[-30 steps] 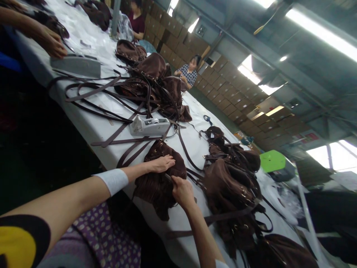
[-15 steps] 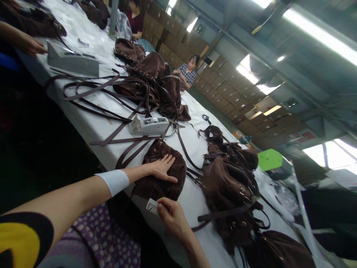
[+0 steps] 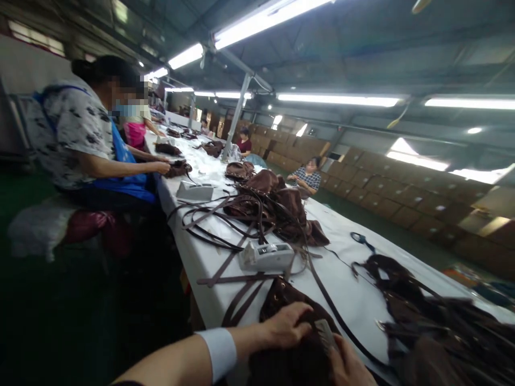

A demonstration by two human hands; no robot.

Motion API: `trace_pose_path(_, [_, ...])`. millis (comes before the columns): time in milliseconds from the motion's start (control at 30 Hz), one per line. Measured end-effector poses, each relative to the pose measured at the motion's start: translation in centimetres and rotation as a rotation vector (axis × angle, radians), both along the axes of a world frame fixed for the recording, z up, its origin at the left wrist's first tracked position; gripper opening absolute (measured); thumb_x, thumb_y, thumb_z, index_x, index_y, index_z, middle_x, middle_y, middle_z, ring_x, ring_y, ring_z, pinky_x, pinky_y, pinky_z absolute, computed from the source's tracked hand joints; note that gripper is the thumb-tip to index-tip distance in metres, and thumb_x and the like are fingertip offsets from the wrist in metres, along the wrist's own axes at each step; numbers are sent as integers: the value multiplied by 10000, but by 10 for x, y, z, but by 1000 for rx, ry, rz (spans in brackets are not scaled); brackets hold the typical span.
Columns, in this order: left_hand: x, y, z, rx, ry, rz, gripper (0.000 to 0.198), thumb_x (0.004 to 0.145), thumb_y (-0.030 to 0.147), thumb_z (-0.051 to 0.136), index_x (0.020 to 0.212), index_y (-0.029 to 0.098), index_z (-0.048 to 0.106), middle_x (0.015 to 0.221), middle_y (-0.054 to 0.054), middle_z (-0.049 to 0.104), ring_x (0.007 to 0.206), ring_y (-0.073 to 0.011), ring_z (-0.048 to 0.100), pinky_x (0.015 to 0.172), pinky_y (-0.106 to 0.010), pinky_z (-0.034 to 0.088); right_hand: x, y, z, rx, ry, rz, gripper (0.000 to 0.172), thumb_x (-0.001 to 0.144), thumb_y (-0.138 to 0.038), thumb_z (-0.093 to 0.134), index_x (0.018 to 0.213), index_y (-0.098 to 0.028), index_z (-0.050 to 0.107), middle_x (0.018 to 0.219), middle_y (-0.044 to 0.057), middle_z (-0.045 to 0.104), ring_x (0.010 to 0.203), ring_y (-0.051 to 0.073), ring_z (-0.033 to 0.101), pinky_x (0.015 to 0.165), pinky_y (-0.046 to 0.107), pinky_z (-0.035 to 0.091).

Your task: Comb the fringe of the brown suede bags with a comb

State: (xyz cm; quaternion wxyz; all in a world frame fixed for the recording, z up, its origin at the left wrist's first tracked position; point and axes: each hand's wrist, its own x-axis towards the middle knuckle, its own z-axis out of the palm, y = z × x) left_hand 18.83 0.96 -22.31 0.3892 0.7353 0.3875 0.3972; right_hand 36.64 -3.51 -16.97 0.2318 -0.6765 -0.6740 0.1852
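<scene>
A brown fringed suede bag (image 3: 281, 300) lies at the near edge of the white table (image 3: 346, 279). My left hand (image 3: 285, 326) rests on top of it, fingers curled and pressing the suede down. My right hand (image 3: 348, 364) sits at the bottom edge of the view, closed on a small pale comb (image 3: 325, 333) whose teeth lie on the bag just right of my left fingers. A white wristband wraps my left forearm.
A white tape dispenser (image 3: 266, 255) and loose brown straps (image 3: 225, 230) lie beyond the bag. More brown bags are heaped mid-table (image 3: 277, 206) and at right (image 3: 438, 327). A seated person (image 3: 86, 142) works at the left; others sit farther back near stacked cartons (image 3: 402, 198).
The camera has tilted up, so the hall and the co-worker on the left show. My right hand has brought the comb from the table edge back onto the bag beside my left hand.
</scene>
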Motion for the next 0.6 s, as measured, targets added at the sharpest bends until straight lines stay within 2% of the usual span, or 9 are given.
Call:
trace_pose_path(33, [-9,-6,5,3,3,97,433,856,399,448,1247,236,532,1238,-69,599,1120,-189,561,990,-287,431,3,-4,2,-7,-30,-4,230,776,-365,415,912,-262,570,861,87,708,813,276,673,717,347,484])
trace_pose_path(100, [-31,-12,9,-28,-18,118,375,902,366,342,1167,248,579,1122,-52,644,1047,-198,582,955,-334,449,6,-18,1,-9,-56,19,226,799,-310,390,908,-228,570,885,97,699,817,259,666,727,334,477])
trace_pose_path(200, [-55,-6,-3,-56,-40,65,299,863,383,445,1024,210,629,1000,-55,662,975,-219,591,951,-365,433,5,-36,-9,-3,-36,33,267,849,-257,361,991,-179,573,883,91,686,744,215,653,695,297,472])
trace_pose_path(267, [-59,-1,-12,-55,-51,32,276,835,378,502,992,193,632,996,-59,655,977,-220,585,950,-363,427,4,-40,-14,-2,-40,14,280,875,-235,362,1045,-174,575,902,77,685,761,197,648,713,279,464])
trace_pose_path(333, [-54,1,-14,-41,-59,31,272,814,359,532,1004,190,625,1026,-62,637,1009,-219,568,963,-365,416,2,-39,-16,7,-55,5,272,887,-217,377,1057,-188,588,957,70,685,854,193,640,771,272,448])
trace_pose_path(433, [-37,-5,-6,-2,-54,50,234,794,338,554,957,194,640,1068,-73,600,1053,-220,538,996,-380,388,0,-37,-15,17,-53,25,259,887,-183,390,1029,-194,607,1008,68,684,944,188,623,818,262,433])
trace_pose_path(500, [-23,-14,-2,10,77,77,241,798,410,558,867,202,657,1064,-87,587,1090,-257,515,1013,-458,362,0,-36,-15,13,-43,35,256,889,-176,389,1018,-190,610,1003,66,688,929,181,630,799,253,442])
trace_pose_path(600, [-5,-33,-6,39,410,126,471,713,641,583,854,198,661,1146,-135,557,1227,-396,394,1013,-661,242,2,-36,-17,4,-37,37,251,899,-186,377,1011,-188,602,957,56,695,821,167,649,723,241,458])
